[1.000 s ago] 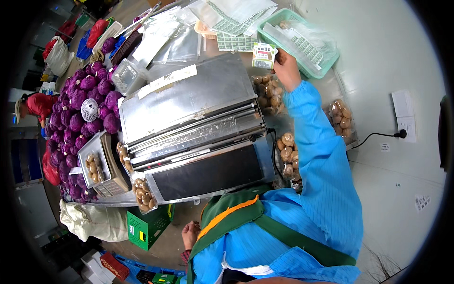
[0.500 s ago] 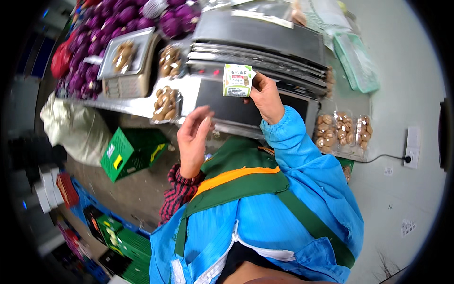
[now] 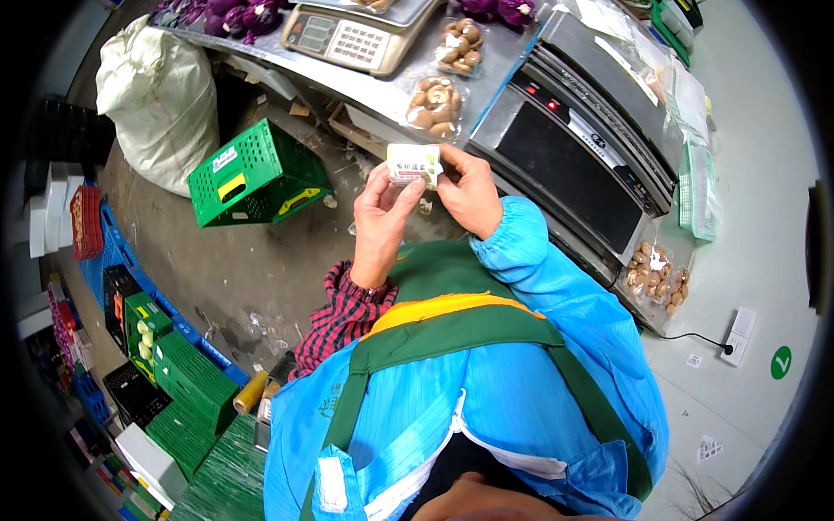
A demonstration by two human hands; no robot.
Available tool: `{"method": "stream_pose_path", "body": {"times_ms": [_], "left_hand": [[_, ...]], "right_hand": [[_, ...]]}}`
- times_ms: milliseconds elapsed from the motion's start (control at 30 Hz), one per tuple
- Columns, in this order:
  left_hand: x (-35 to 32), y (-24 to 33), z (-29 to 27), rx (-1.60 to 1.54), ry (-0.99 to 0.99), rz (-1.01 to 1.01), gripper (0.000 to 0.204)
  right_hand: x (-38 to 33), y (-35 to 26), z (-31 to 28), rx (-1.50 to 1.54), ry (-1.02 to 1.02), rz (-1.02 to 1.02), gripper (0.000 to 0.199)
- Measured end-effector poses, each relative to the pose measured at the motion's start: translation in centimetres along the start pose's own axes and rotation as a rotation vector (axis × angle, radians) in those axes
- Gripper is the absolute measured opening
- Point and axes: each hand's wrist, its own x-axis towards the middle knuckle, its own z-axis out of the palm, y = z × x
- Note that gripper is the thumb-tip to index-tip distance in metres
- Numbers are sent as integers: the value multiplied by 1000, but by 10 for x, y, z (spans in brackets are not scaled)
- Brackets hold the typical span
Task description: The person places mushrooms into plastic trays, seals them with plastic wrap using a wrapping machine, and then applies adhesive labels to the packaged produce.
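Note:
Both of my hands hold a white and green printed label (image 3: 413, 160) in front of my apron. My left hand (image 3: 380, 213) pinches its lower left part with thumb and fingers. On the label's right side, my right hand (image 3: 470, 193) grips the edge with its fingers closed. Just beyond them, at the table's edge, lies a clear-wrapped pack of brown mushrooms (image 3: 434, 108). Another mushroom pack (image 3: 460, 46) sits behind it. Right of my hands stands a dark wrapping machine (image 3: 566, 165) with red lights.
A weighing scale (image 3: 352, 39) stands on the metal table (image 3: 261, 52) near purple cabbages (image 3: 246, 17). More mushroom packs (image 3: 651, 273) lie beyond my right arm. On the floor at left are a green crate (image 3: 252, 178) and a full white sack (image 3: 158, 100). A cable (image 3: 695, 337) runs to a wall socket.
The label has come down and nearer my body in my right hand. My left hand, open and apart before, now grips it too. My view has turned leftward, showing more floor.

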Motion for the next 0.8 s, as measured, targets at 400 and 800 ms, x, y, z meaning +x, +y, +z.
{"method": "stream_pose_path", "body": {"times_ms": [400,800], "left_hand": [[4,36,-83,584,48,493,33],[41,39,-72,380,66,241,25]], "right_hand": [[21,-50,52,-161,-226,-257,22],[86,-19,48,-169,-272,-202,16]]}}
